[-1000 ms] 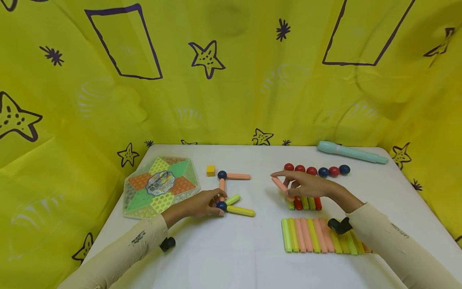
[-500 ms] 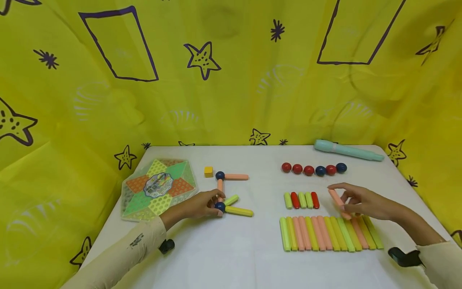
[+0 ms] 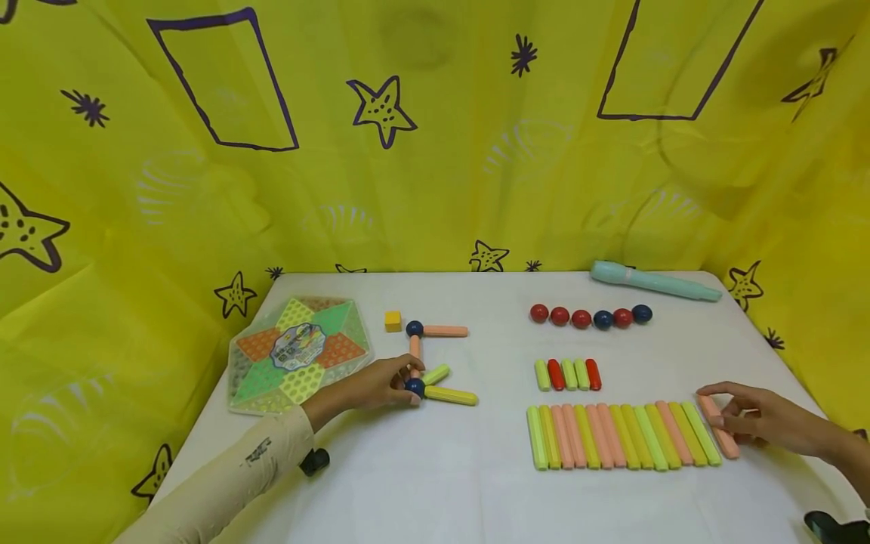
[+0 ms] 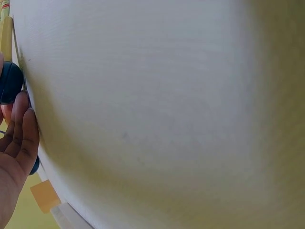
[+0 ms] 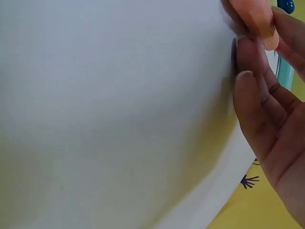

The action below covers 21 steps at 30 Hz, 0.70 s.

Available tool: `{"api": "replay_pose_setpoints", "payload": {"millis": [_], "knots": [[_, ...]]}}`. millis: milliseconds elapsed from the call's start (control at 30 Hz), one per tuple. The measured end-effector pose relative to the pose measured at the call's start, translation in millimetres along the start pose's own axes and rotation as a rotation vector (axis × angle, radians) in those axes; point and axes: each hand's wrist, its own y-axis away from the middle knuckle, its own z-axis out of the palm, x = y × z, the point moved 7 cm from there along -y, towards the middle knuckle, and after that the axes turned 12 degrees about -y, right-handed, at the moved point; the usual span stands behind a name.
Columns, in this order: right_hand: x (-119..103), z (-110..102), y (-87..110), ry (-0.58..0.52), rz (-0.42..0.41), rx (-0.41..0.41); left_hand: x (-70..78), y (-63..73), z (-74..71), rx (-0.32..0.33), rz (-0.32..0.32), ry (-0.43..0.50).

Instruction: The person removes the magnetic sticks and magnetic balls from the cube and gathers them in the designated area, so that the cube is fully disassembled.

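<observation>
In the head view my left hand (image 3: pixel 377 385) pinches a dark blue ball (image 3: pixel 414 388) on the white table. A yellow stick (image 3: pixel 451 395) and a short light-green stick (image 3: pixel 436 374) reach right from that ball. A pink stick (image 3: pixel 415 348) runs back to a second blue ball (image 3: pixel 414 328), where another pink stick (image 3: pixel 445 331) points right. My right hand (image 3: pixel 771 419) grips a loose salmon-pink stick (image 3: pixel 723 434) between thumb and fingers, at the right end of a row of long sticks (image 3: pixel 624 437). The left wrist view shows the fingertips against the blue ball (image 4: pixel 10 82).
Several short green and red sticks (image 3: pixel 568 375) lie behind the long row, with red and blue balls (image 3: pixel 581 319) farther back. A mint-green tube-shaped object (image 3: pixel 655 282) lies at the back right. A patterned hexagonal box (image 3: pixel 299 351) and a yellow cube (image 3: pixel 393 322) are on the left.
My right hand has carried the pink stick rightward and toward me, from over the short sticks to the long row's right end. The left hand stays on the blue ball.
</observation>
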Motion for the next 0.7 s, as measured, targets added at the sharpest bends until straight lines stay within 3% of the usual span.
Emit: {"api": "replay_pose_setpoints", "payload": {"millis": [267, 700], "knots": [[-5, 10, -5.3, -0.047, -0.107, -0.055, 0.9, -0.5, 0.3, 0.0, -0.002, -0.003], [-8, 22, -9.7, -0.071, -0.121, -0.027, -1.3, 2.3, -0.2, 0.0, -0.008, -0.007]]}}
